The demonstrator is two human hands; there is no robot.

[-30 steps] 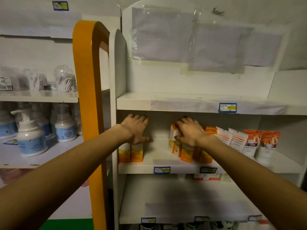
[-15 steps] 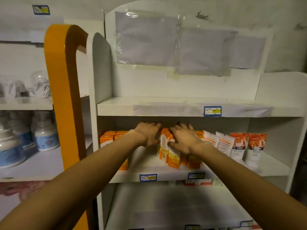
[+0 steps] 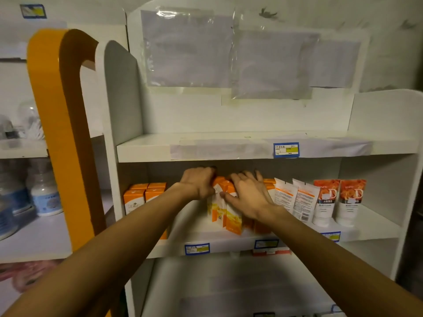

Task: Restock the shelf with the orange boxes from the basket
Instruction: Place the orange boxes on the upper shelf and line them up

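Note:
Both my hands reach into the middle shelf (image 3: 219, 244) of a white unit. My left hand (image 3: 199, 183) and my right hand (image 3: 246, 194) press together on a cluster of upright orange-and-white boxes (image 3: 225, 213), fingers curled over their tops. The boxes lean slightly and stand near the shelf's front edge. A second group of orange boxes (image 3: 143, 194) stands at the left end of the same shelf, partly behind my left forearm. More orange boxes (image 3: 269, 183) show behind my right hand. No basket is in view.
White tubes (image 3: 295, 200) and orange-topped tubes (image 3: 338, 200) stand right of the boxes. The shelf above (image 3: 229, 147) and the one below (image 3: 229, 287) are bare. An orange post (image 3: 59, 133) rises at left, with pump bottles (image 3: 43, 193) on the neighbouring shelving.
My left hand has moved right from the left group of boxes to join my right hand on the middle cluster. The view has shifted so the shelf sits further right and higher.

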